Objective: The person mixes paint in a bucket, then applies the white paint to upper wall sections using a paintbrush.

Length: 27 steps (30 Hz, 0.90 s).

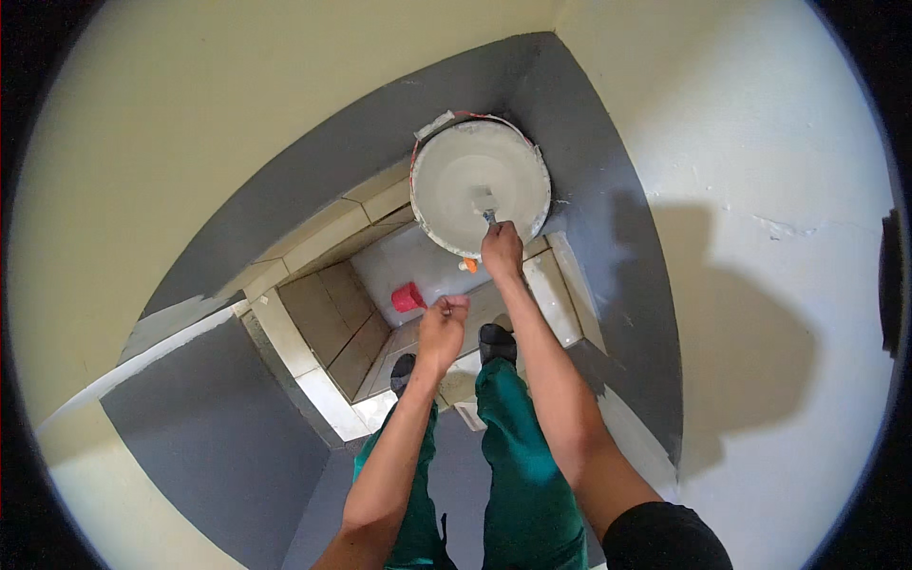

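My right hand (502, 251) is closed round the handle of a paintbrush (487, 205). The pale, flat head of the brush is inside a large white bucket (427, 223) with whitish contents. Lower and to the left, my left hand (443, 332) hangs over the tiled basin, its fingers curled in. Whatever may be in the left fingers is hidden from this view. A red dipper (407, 297) shows just beyond the left hand, and I cannot tell if the two touch.
An orange-handled tap (470, 266) juts out below the bucket. My feet stand at the near rim of the tiled basin (328, 399). A grey painted band (323, 152) runs along the walls, with cream wall above. At the left is a grey low wall (218, 437).
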{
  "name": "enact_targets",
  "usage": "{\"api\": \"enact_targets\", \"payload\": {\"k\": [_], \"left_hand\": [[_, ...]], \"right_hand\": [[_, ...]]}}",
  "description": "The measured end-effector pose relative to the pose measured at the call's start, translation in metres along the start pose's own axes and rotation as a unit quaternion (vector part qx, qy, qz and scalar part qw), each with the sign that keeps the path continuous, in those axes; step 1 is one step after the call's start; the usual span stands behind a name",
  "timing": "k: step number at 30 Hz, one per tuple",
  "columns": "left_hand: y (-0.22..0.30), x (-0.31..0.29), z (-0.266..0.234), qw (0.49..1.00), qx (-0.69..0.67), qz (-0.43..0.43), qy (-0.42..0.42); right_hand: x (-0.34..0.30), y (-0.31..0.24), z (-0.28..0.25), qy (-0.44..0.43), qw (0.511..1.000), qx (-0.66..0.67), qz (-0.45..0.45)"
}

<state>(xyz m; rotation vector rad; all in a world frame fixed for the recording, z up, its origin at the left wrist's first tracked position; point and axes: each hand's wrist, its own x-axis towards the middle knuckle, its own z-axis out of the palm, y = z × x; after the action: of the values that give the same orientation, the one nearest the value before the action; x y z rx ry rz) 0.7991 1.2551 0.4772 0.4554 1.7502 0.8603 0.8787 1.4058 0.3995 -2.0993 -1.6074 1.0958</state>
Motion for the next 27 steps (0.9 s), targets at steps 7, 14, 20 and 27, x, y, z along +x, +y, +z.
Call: {"api": "enact_targets", "payload": {"k": [7, 14, 20, 27], "left_hand": [[0.044, -0.075, -0.016, 0.99, -0.109, -0.052, -0.076], [0.101, -0.152, -0.076, 0.991, -0.094, -0.06, -0.07], [0.194, -0.269, -0.127, 0.988, -0.107, -0.066, -0.092], [0.351, -0.442, -0.181, 0.983, -0.144, -0.044, -0.109]], "right_hand": [[-0.045, -0.015, -0.043, 0.035, 0.999, 0.022, -0.001], [-0.106, -0.084, -0.085, 0.008, 0.99, 0.122, 0.062], [-0.191, -0.162, -0.178, -0.017, 0.953, 0.285, 0.097], [-0.334, -0.276, -0.348, 0.011, 0.961, 0.271, 0.048]]}}
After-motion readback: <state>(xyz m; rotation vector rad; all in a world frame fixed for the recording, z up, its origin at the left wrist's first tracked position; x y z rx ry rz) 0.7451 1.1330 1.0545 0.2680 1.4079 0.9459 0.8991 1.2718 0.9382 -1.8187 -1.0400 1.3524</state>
